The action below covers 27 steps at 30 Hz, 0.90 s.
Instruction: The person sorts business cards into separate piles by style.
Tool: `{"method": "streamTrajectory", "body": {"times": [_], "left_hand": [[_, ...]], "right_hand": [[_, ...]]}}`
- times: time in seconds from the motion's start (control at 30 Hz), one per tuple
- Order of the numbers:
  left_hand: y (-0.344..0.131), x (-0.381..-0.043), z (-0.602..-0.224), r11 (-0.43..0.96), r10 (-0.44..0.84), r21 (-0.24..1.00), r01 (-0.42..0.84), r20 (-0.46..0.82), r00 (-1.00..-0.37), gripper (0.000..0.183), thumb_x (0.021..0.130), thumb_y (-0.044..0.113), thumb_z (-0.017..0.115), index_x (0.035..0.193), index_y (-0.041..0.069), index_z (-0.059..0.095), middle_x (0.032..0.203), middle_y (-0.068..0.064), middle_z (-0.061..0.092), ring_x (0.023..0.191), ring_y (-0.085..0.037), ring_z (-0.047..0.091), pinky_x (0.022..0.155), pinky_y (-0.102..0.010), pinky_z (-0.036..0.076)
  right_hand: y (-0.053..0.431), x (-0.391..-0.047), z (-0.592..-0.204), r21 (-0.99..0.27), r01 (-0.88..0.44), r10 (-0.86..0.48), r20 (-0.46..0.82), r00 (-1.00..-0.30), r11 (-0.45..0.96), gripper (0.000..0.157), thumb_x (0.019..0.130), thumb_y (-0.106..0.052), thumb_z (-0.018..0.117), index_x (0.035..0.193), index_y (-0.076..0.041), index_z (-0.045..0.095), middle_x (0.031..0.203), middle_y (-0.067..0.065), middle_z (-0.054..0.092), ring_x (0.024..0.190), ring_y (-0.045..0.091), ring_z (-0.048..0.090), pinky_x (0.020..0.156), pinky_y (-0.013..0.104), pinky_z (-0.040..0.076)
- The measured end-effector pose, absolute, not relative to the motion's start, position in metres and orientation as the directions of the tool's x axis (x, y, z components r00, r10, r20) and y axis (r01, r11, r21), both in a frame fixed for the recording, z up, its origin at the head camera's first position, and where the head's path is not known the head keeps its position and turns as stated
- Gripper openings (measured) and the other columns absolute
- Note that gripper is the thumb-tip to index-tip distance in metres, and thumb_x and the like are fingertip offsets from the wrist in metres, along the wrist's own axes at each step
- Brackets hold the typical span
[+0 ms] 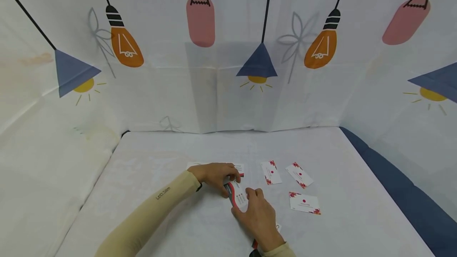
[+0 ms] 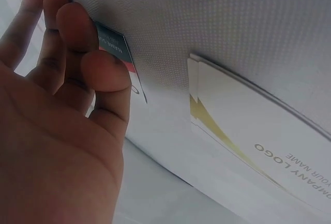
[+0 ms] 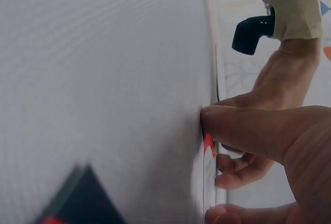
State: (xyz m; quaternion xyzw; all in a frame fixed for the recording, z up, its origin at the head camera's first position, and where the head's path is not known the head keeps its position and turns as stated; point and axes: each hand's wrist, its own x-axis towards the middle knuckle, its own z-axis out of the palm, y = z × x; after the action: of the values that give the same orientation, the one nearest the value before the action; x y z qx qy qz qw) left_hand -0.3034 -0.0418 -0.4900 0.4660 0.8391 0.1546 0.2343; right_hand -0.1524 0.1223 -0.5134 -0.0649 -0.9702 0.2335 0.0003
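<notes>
Red-striped card (image 1: 240, 195); left hand (image 1: 216, 174), right hand (image 1: 260, 214) angled inward; fingers (image 1: 251, 194) half-curled, gripping its edges

A white card (image 1: 240, 195) with a dark-edged red curve slants between left hand (image 1: 217, 175) and right hand (image 1: 258, 215).

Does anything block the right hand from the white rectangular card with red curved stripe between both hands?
Nothing visible: the right hand touches this card. Three white cards with red-patterned corners lie apart.
</notes>
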Motion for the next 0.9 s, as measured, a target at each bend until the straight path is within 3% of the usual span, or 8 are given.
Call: {"method": "streamTrajectory", "body": {"times": [0.37, 0.67, 0.9], "left_hand": [[-0.0402, -0.3029, -0.4914, 0.536, 0.843, 0.482, 0.693, -0.263, -0.469, 0.04, 0.074, 0.027, 0.091, 0.105, 0.028, 0.067, 0.1, 0.01, 0.054, 0.09, -0.006, 0.05, 0.077, -0.021, 0.043], [-0.0418, -0.3042, -0.4946, 0.513, 0.857, 0.499, 0.699, -0.24, -0.457, 0.052, 0.076, 0.026, 0.09, 0.121, 0.025, 0.065, 0.107, 0.011, 0.056, 0.097, -0.004, 0.052, 0.087, -0.02, 0.043], [-0.0419, -0.3029, -0.4905, 0.522, 0.851, 0.5, 0.691, -0.249, -0.463, 0.047, 0.074, 0.024, 0.091, 0.115, 0.025, 0.066, 0.103, 0.009, 0.056, 0.094, -0.004, 0.052, 0.083, -0.02, 0.043]], "right_hand": [[0.1247, -0.1522, -0.5149, -0.445, 0.085, 0.099, 0.008, -0.995, 0.891, 0.069, 0.07, -0.047, 0.089, 0.12, -0.006, 0.065, 0.102, 0.01, 0.058, 0.071, 0.02, 0.053, 0.065, 0.039, 0.051], [0.125, -0.1542, -0.5135, -0.47, 0.092, 0.088, -0.031, -0.996, 0.878, 0.062, 0.071, -0.042, 0.089, 0.118, -0.009, 0.066, 0.101, 0.008, 0.058, 0.074, 0.019, 0.054, 0.068, 0.04, 0.051], [0.1267, -0.1549, -0.5116, -0.479, 0.108, 0.1, -0.041, -0.994, 0.871, 0.063, 0.07, -0.041, 0.09, 0.119, -0.009, 0.066, 0.105, 0.009, 0.055, 0.075, 0.02, 0.055, 0.068, 0.04, 0.05]]}}
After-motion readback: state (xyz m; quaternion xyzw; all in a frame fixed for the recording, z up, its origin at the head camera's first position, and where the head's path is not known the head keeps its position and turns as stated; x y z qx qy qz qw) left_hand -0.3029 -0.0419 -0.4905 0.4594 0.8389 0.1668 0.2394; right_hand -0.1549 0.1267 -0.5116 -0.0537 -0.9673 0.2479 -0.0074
